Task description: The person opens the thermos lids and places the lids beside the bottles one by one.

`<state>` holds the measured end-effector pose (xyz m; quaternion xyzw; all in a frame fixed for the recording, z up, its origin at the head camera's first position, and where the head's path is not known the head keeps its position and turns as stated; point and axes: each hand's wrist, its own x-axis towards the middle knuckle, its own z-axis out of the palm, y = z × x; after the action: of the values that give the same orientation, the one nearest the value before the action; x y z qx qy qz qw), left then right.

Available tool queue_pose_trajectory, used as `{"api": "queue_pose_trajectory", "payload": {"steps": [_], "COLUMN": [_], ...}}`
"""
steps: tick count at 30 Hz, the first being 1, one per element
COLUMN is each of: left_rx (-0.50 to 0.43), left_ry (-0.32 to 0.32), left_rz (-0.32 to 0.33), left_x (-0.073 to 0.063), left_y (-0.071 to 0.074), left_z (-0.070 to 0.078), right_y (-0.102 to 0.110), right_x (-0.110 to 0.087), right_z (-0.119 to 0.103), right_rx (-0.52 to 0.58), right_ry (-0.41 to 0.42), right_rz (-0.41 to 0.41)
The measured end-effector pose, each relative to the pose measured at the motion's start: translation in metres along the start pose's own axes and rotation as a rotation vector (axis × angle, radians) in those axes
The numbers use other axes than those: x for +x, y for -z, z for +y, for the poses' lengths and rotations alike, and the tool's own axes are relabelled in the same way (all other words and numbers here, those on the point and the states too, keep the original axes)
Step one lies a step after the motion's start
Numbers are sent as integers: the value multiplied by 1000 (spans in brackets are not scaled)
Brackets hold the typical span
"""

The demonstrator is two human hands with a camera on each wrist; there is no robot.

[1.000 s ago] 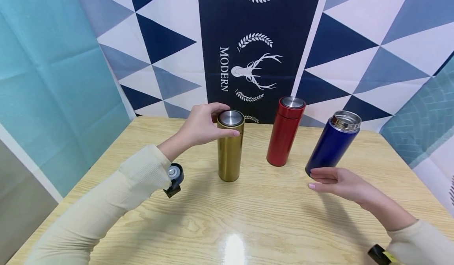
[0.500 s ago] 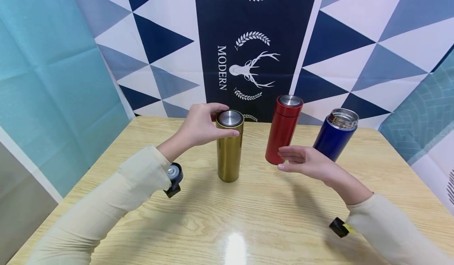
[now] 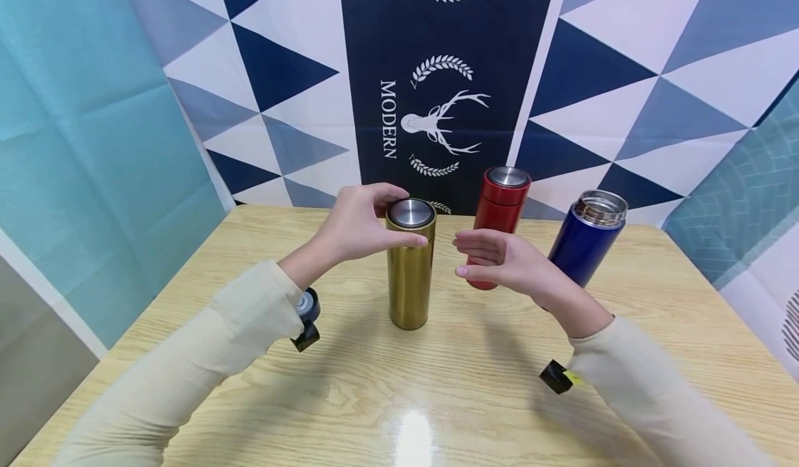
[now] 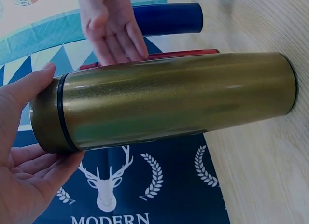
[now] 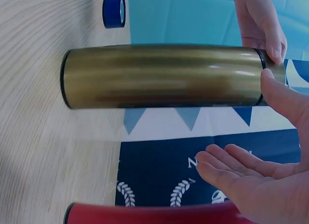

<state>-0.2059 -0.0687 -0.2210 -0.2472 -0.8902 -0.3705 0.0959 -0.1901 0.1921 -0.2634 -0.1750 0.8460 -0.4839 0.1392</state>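
Observation:
My left hand grips a gold vacuum flask around its steel-topped lid, thumb in front and fingers behind. The flask stands upright on the wooden table. To its right is my right hand, fingers extended and thumb apart, holding nothing. In the right wrist view, this hand's thumb overlaps the gold flask near the lid seam. Partly hidden behind the right hand, a red flask stands with its lid on. A blue flask without a lid shows its bare steel mouth, its lower part covered by the right forearm.
On the table at the left lies a blue lid, mostly covered by the left cuff in the head view. A patterned cloth with triangles and a deer head hangs behind the table. Teal cloth hangs at the left.
My right hand has moved left from beside the blue flask, past the red one, towards the gold flask. The left hand and gold flask have shifted slightly right and nearer.

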Motion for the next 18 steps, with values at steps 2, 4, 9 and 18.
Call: {"api": "queue_pose_trajectory", "payload": {"steps": [2, 4, 9, 18], "left_rx": [1, -6, -57, -300], "left_ry": [4, 7, 8, -168], "left_rz": [-8, -27, -121, -439], "left_x": [-1, -1, 5, 25], "left_y": [-1, 0, 7, 17], "left_z": [-1, -2, -8, -27], "right_y": [-3, -7, -16, -30], "right_x": [6, 11, 24, 41], "right_z": [-1, -1, -1, -2], "right_rx": [15, 33, 101, 166], "right_ry": [18, 39, 104, 178], "right_rz": [5, 5, -6, -49]}}
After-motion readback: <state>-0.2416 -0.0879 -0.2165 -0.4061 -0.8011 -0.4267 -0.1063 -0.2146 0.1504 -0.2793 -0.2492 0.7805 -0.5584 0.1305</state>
